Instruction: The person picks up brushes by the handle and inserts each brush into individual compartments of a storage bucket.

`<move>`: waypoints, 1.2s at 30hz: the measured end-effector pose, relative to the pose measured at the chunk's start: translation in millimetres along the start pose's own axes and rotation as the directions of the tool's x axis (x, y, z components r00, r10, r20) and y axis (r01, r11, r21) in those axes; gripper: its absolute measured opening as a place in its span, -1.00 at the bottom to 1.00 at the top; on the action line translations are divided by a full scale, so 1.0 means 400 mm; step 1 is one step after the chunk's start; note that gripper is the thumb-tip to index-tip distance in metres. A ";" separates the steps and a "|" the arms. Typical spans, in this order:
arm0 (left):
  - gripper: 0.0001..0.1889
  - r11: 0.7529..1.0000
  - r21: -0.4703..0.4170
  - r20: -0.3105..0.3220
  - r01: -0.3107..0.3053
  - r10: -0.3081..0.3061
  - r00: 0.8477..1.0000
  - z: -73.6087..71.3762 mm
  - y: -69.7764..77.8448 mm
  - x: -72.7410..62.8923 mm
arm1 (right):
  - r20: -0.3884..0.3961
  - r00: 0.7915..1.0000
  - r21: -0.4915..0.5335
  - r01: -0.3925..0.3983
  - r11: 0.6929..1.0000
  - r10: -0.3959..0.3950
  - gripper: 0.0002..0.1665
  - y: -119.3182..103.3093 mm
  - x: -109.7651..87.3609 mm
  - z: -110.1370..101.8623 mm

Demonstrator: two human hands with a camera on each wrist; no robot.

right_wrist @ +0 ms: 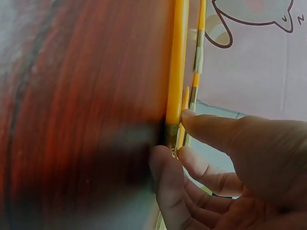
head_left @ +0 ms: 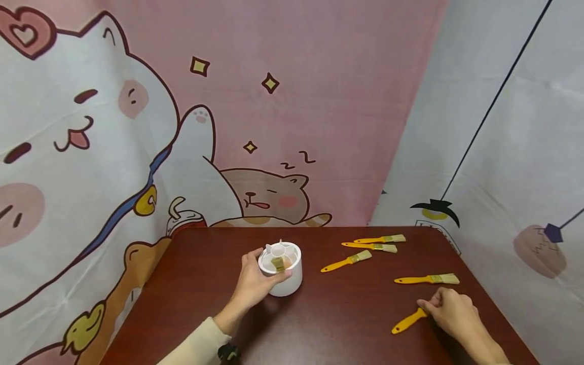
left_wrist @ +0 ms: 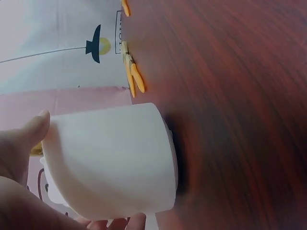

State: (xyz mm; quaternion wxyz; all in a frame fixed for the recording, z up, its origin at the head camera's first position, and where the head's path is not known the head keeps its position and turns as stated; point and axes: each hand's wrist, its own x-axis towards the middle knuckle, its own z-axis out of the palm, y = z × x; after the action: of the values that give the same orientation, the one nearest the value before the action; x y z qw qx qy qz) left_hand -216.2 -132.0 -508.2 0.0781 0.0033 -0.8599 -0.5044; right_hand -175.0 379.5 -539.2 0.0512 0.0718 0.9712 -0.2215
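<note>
My left hand (head_left: 257, 284) grips a white round holder (head_left: 287, 285) at the table's middle, thumb over the near rim and the other fingers around its far left side. Inside, the holder has white dividers around a central ring. An olive-gold piece (head_left: 278, 263) shows in it, much like a paintbrush's band; the rest of it is unclear. At the right, my right hand (head_left: 456, 312) pinches a yellow-handled paintbrush (head_left: 409, 321) near its metal band. The handle points to the near left, and the fingers hide the bristles. In the right wrist view its handle (right_wrist: 176, 72) runs close along the tabletop.
On the dark red wooden table (head_left: 328, 324), another paintbrush (head_left: 426, 279) lies just beyond my right hand. Farther back, a paintbrush (head_left: 345, 261) lies slanted, near two more side by side, one of them the rear paintbrush (head_left: 379, 240). A printed cloth (head_left: 328, 126) hangs behind the table.
</note>
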 end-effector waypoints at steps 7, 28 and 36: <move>0.13 0.991 -0.127 0.078 0.049 -0.039 0.996 -0.025 0.002 0.003 | -0.057 0.998 0.001 0.026 1.000 -0.026 -0.48 -0.025 0.020 0.010; 0.18 0.983 -0.173 0.183 0.066 -0.034 0.982 -0.050 -0.016 0.006 | -0.003 1.000 0.064 0.030 0.998 -0.030 -0.60 -0.067 0.047 0.017; 0.30 0.999 0.034 -0.036 0.001 0.000 0.999 -0.005 -0.001 -0.029 | 0.005 0.997 0.032 0.074 0.997 -0.074 -0.67 -0.071 0.049 0.016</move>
State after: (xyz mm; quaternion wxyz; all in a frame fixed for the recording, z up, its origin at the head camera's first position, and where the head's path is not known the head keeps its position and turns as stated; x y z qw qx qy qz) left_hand -204.5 -132.7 -509.0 0.0935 0.0139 -0.8667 -0.4897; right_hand -198.3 353.6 -535.5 0.0449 0.0360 0.9693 -0.2389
